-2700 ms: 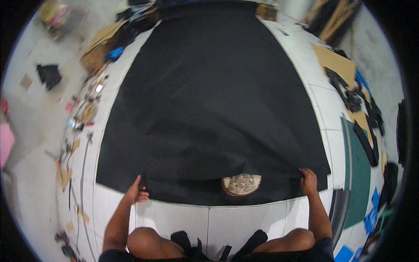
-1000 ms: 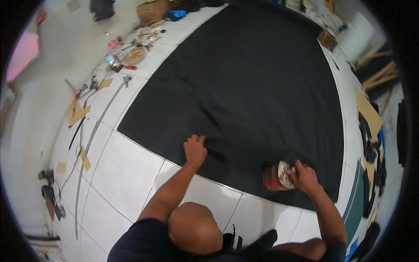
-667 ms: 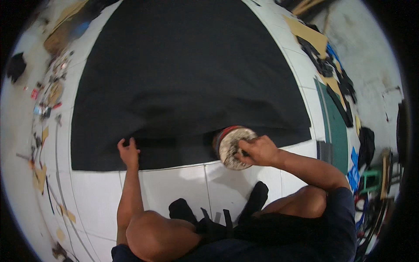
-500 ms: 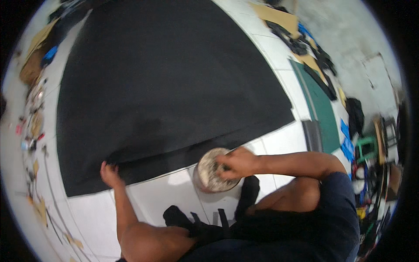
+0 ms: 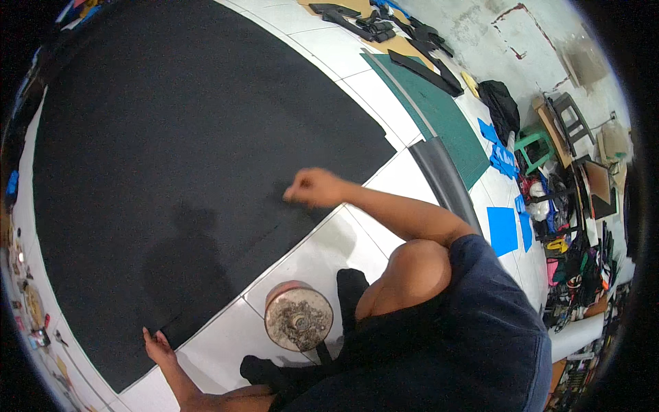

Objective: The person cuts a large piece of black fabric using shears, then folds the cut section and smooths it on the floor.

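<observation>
While scanning left and centre, seeing the black sheet (image 5: 178,137), spread flat presumably against creases. At lower centre, spotting the reddish can (image 5: 299,319), perhaps off-sheet for clearance, crust-topped, hiding any contents. Mid-frame, catching the right hand (image 5: 316,187) curled, can't tell if gripping; lower left, the left hand (image 5: 162,350), fingers parted.

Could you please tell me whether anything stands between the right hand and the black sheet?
Nothing visible does: the right hand is over the black sheet, though I can't tell whether they touch. The round can stands clear of that path, on the white tiles between the sheet and the person.
</observation>
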`<action>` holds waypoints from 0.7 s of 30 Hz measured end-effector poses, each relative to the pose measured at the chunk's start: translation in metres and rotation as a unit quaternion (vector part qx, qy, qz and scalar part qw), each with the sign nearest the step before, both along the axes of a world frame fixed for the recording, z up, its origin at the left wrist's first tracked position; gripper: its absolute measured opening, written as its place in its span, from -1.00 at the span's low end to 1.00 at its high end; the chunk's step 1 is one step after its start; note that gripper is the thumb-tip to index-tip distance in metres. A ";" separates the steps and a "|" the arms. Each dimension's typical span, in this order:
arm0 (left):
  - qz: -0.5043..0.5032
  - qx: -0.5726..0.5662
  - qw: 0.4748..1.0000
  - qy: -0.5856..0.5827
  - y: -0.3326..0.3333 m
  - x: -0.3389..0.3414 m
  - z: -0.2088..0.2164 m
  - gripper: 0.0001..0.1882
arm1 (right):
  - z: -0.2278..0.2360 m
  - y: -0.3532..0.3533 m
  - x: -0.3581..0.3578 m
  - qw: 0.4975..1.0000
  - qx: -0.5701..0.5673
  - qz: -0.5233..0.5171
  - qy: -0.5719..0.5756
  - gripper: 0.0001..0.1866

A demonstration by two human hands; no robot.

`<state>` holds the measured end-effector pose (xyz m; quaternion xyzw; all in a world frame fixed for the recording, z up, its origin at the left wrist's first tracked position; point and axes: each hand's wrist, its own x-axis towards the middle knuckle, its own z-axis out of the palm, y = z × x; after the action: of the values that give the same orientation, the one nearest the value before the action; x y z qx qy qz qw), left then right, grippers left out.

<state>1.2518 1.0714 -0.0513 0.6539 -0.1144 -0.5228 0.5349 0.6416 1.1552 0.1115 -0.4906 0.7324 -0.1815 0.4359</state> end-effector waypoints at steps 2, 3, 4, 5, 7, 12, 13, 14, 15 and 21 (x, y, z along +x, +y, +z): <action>-0.041 0.039 0.998 -0.002 -0.007 0.010 -0.005 -0.68 | -0.021 -0.003 -0.071 0.977 -0.005 -0.201 0.077 -0.63; -0.048 0.039 0.998 -0.002 -0.006 0.006 -0.008 -0.68 | -0.035 0.014 -0.112 0.956 0.030 -0.246 0.155 -0.61; -0.059 0.039 0.997 -0.010 -0.006 -0.003 -0.010 -0.68 | -0.047 0.036 -0.149 0.943 0.073 -0.280 0.161 -0.59; -0.072 0.039 0.996 -0.019 -0.006 -0.011 -0.010 -0.69 | -0.056 0.057 -0.179 0.928 0.116 -0.314 0.165 -0.57; -0.089 0.035 0.995 -0.032 -0.008 -0.019 -0.008 -0.69 | -0.078 0.094 -0.207 0.892 0.110 -0.307 0.313 -0.55; -0.211 0.034 0.942 -0.258 -0.005 0.067 -0.041 -0.82 | -0.109 0.075 -0.182 0.834 -0.233 -0.217 0.450 -0.44; -0.222 0.039 0.938 -0.263 0.000 0.066 -0.041 -0.82 | -0.115 0.071 -0.171 0.829 -0.234 -0.195 0.470 -0.41; -0.330 0.071 0.816 -0.469 0.013 0.062 -0.035 -0.74 | -0.119 0.072 -0.165 0.850 -0.208 -0.191 0.444 -0.40; -0.415 0.092 0.638 -0.643 0.024 0.056 -0.030 -0.63 | -0.124 0.080 -0.164 0.850 -0.197 -0.197 0.447 -0.40; -0.521 0.084 0.576 -0.624 0.053 -0.023 0.039 -0.58 | -0.132 0.123 -0.176 0.843 -0.103 -0.174 0.498 -0.36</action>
<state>1.2289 1.1243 -0.0126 0.6886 -0.6963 -0.1810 -0.0907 0.4659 1.2787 -0.0210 -0.4218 0.9012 -0.0601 -0.0792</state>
